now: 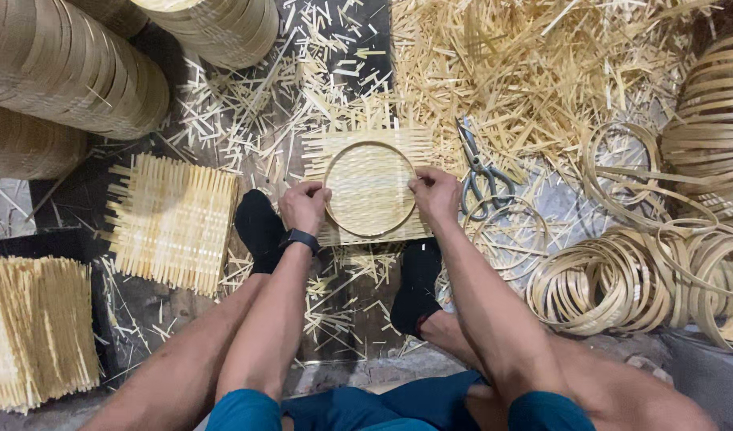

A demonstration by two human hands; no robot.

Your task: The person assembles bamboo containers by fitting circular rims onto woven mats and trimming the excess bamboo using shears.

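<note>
Floor: dark, worn, hard surface, strewn with pale bamboo offcuts, thickest at upper right. Upper left: stacked round woven trays, lying on their sides. Left: square woven mats, one loose, one pile at the edge. Right: heaps of coiled bamboo hoops. Scissors on the floor among the scraps. Light: even, soft, without strong shadows.

Both bare arms reach forward and down between the bent knees. The left hand is curled, its fingers pinched closed at knuckle level, with a dark watch on the wrist. The right hand mirrors it, fingers bent and closed in a grip. Both feet, in black socks, sit below the hands.
</note>
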